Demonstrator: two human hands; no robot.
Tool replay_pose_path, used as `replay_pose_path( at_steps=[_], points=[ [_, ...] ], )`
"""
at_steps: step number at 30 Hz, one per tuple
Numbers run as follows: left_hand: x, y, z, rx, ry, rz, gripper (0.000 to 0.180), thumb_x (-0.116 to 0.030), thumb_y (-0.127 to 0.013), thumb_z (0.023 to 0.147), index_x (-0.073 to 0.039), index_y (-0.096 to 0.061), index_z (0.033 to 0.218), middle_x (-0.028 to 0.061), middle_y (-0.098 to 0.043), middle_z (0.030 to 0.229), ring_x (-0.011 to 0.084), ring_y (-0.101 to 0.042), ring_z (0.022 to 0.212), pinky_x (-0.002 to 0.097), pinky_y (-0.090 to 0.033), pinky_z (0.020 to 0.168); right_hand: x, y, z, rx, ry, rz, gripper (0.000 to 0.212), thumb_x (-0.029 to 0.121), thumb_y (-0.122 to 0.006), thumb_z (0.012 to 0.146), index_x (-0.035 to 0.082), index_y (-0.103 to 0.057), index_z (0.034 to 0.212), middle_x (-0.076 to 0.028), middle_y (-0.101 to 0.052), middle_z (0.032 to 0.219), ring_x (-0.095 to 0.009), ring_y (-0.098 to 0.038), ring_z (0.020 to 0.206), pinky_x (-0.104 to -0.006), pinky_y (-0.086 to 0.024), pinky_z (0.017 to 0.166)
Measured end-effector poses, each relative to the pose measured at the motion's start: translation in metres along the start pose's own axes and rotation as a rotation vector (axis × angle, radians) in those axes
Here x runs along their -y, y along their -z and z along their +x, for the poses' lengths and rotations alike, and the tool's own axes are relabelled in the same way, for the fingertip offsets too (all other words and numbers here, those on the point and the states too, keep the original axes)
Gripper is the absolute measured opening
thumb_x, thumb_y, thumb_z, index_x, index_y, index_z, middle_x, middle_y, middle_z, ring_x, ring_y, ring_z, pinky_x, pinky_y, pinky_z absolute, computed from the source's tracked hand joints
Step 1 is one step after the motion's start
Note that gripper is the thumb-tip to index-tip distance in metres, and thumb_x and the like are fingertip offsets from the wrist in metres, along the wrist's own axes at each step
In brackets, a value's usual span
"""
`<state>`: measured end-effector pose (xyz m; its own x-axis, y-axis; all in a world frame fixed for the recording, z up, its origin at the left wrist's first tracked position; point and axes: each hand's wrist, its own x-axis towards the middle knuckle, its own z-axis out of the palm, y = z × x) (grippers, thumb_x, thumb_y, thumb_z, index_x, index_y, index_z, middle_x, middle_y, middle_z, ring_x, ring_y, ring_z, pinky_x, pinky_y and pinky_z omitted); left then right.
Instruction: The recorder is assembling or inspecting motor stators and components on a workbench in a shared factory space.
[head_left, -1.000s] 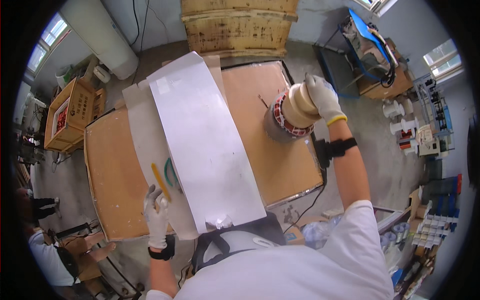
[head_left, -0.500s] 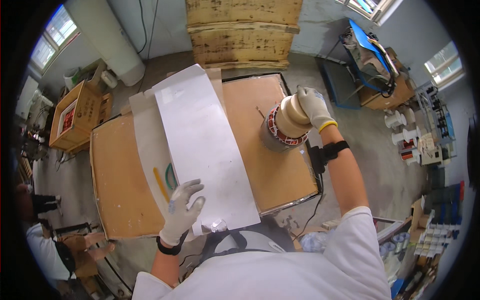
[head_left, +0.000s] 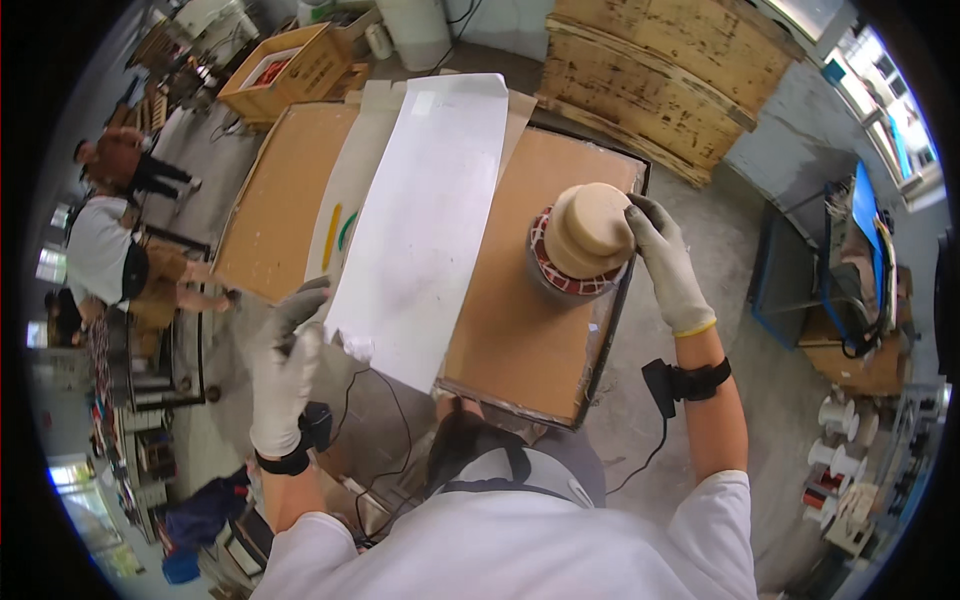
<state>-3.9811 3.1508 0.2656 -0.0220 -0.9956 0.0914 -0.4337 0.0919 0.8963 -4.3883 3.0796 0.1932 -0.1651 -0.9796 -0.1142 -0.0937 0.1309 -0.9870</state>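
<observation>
On the brown-topped table (head_left: 560,345) stands a dark cylinder, which looks like a motor stator (head_left: 575,290), with a red and white ring round its top. A cream, stepped round block (head_left: 592,225) sits on it. My right hand (head_left: 672,275), in a white glove, is at the block's right edge with fingers stretched and slightly bent; whether the fingertips touch it is hard to tell. My left hand (head_left: 285,370), gloved too, is raised off the table's near side, fingers apart and holding nothing. Beside it lies a long white sheet (head_left: 425,220) across the table.
A yellow strip (head_left: 330,237) and a green curved piece (head_left: 347,230) lie left of the sheet. Wooden crates (head_left: 650,85) stand behind, a blue cart (head_left: 790,280) at right. Two people (head_left: 105,245) are at the far left. A cable (head_left: 385,470) hangs near my legs.
My view has turned to the right. My right hand has slid from the top of the cream block to its right edge. My left hand has drawn back from the sheet's near end.
</observation>
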Motion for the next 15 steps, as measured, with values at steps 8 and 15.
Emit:
replay_pose_path(
  at_steps=[8,15],
  points=[
    [-0.054,-0.078,-0.044,0.136,-0.119,0.200,0.044,-0.036,-0.062,0.090,-0.002,-0.060,0.119,0.0131,-0.060,0.126,0.0217,-0.055,0.117,0.0333,-0.042,0.097,0.003,0.008,0.018,0.293,0.418,-0.494,0.092,0.037,-0.080,0.069,0.001,-0.038,0.141,-0.026,-0.044,0.135,-0.037,-0.042,0.129,-0.0404,-0.036,0.108],
    [-0.051,-0.110,-0.084,0.054,-0.019,0.014,0.034,-0.015,-0.063,0.085,-0.004,-0.061,0.117,0.0152,-0.061,0.120,0.0303,-0.058,0.112,0.0370,-0.045,0.095,0.010,0.004,0.029,0.265,0.581,-0.870,0.077,0.033,-0.081,0.065,0.008,-0.053,0.132,-0.024,-0.055,0.120,-0.041,-0.051,0.112,-0.0466,-0.042,0.097]
  ],
)
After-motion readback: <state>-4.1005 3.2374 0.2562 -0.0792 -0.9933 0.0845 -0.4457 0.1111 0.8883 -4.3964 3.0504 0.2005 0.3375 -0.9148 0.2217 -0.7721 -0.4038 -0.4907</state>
